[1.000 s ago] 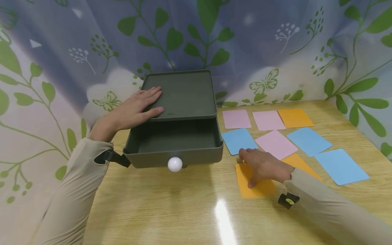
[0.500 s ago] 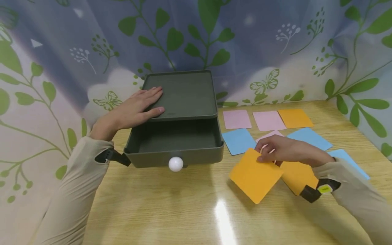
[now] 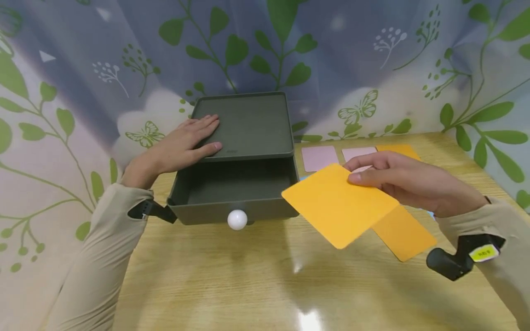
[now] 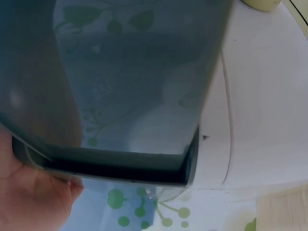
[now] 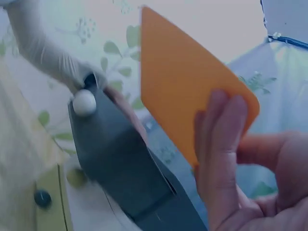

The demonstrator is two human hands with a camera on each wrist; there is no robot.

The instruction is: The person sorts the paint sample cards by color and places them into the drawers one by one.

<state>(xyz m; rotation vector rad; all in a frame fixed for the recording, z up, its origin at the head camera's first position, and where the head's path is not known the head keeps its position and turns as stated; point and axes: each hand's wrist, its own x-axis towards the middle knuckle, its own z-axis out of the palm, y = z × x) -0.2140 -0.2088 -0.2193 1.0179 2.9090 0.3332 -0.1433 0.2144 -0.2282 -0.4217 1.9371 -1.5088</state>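
Leaf-printed curtains hung behind the glossy wooden table (image 3: 232, 285). At the left, the left hand (image 3: 178, 146) lay flat, fingers straight, on the matte lid of a dark green box (image 3: 244, 124), whose drawer (image 3: 236, 191) stood pulled out, a round white knob (image 3: 237, 219) on its front. To the right, the right hand (image 3: 407, 181) pinched a smooth orange card (image 3: 337, 204) by its corner, lifted above the table just beside the drawer. Pink cards (image 3: 318, 157) and another orange one (image 3: 403, 234) lay flat behind.

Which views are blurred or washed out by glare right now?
Head view: sharp, with lamp glare on the glossy wooden table. Left wrist view: soft, overexposed at right. Right wrist view: blurred, though the orange square card in the right hand stays readable.
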